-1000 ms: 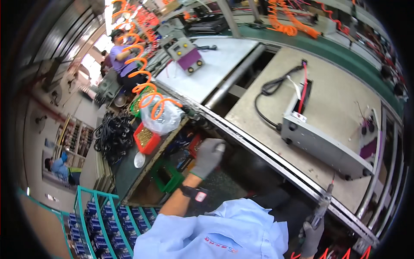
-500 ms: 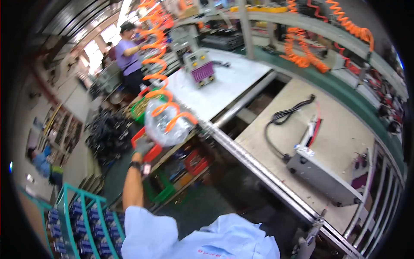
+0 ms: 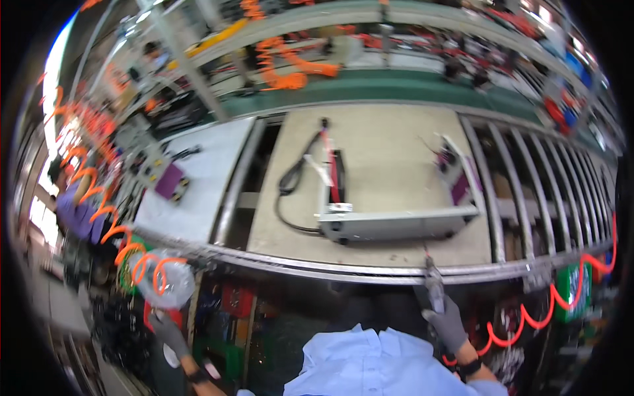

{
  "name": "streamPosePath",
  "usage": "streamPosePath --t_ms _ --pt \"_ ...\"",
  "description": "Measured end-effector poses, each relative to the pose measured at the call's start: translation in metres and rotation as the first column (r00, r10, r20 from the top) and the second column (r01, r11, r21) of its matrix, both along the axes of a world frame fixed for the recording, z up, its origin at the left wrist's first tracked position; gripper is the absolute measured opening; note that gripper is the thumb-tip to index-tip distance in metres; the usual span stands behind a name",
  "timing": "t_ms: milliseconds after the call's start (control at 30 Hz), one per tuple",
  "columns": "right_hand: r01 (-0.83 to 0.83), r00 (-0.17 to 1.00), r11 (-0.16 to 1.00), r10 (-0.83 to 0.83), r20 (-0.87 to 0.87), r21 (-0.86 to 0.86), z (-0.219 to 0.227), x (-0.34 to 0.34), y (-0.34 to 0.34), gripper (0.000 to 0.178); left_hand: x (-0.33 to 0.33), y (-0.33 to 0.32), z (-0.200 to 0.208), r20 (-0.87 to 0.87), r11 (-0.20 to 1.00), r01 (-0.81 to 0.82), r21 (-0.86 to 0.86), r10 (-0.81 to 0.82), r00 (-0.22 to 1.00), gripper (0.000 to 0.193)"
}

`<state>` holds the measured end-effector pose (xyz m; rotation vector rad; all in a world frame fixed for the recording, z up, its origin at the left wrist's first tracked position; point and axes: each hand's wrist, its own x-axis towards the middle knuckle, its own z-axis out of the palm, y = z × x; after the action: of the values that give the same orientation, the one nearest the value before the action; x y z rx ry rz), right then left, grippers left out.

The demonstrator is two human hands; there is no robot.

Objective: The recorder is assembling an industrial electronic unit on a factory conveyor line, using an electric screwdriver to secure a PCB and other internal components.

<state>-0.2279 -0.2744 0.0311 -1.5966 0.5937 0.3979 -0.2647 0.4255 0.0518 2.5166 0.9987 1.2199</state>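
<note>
My right hand (image 3: 450, 325), in a grey glove, is wrapped round a power screwdriver (image 3: 434, 288) whose thin bit points up at the table's near edge. Low on the left, my gloved left hand (image 3: 172, 333) is beside a red bin (image 3: 150, 315); its fingers look drawn together, and whatever they hold is too blurred to make out. On the beige board (image 3: 383, 142) lies a grey metal casing (image 3: 396, 224) with upright end panels. A black power cord (image 3: 290, 178) comes from its left end, and a purple panel (image 3: 460, 188) stands at its right end.
A second unit with a purple face (image 3: 170, 181) sits on the white board (image 3: 198, 204) at left. Orange coiled hoses (image 3: 105, 211) hang at left, another (image 3: 522, 323) at right. A clear plastic bag (image 3: 168, 284) lies above the red bin. Metal rollers (image 3: 541, 191) extend rightward.
My view has swung to the right, bringing the casing to the middle. My left hand has come back from inside the red bin to its near side. The right hand now shows, gripping the screwdriver.
</note>
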Motion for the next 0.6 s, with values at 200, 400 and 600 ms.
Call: streamPosePath --t_ms 200,400,600 --pt "-0.069 0.998 0.997 0.069 0.007 -0.03 0.013 0.003 0.008 0.044 0.086 -0.291 0.042 0.176 0.283 0.417 -0.864 -0.607 0.775 0.014" --pt "-0.23 0.963 0.944 0.255 0.083 -0.235 0.039 -0.017 0.019 0.056 0.162 -0.431 0.025 0.354 -0.232 0.338 -0.912 -0.862 0.362 0.026" --pt "-0.212 0.963 0.955 0.24 0.12 -0.207 0.055 -0.037 0.027 0.059 0.175 -0.468 0.004 0.513 -0.507 0.117 -0.854 -0.787 0.343 0.024"
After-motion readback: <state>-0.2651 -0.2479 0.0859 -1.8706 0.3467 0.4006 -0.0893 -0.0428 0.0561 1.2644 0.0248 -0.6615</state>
